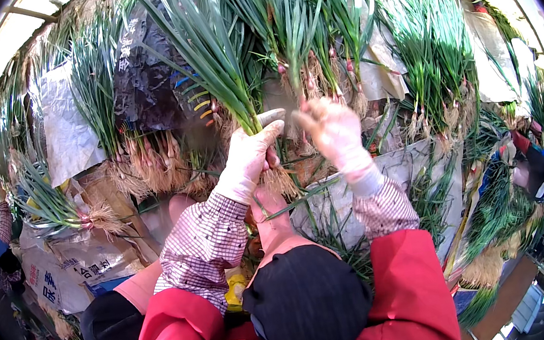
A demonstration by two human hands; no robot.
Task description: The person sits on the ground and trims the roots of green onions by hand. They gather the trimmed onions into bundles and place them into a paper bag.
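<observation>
My left hand (249, 160), in a thin pale glove, is closed around a bunch of green onions (225, 79). Their long leaves rise up and to the left, and the tangled roots (278, 182) hang below my fist. To its right is my right hand (333, 129), also gloved and blurred. Its fingertips pinch a single green onion (295, 78) near the pink bulb, the stalk pointing upward. Just behind both hands lie more green onions (273, 12) in a row, with pink bulbs and pale roots towards me.
A thick pile of green onions (429, 43) lies at the right, and a small bundle (68, 210) rests at the left on printed sacks (94, 253). Loose leaves (342, 243) litter the sheet by my knees. Other people's sleeves (3, 223) show at the far left, and another person (531, 163) sits at the right.
</observation>
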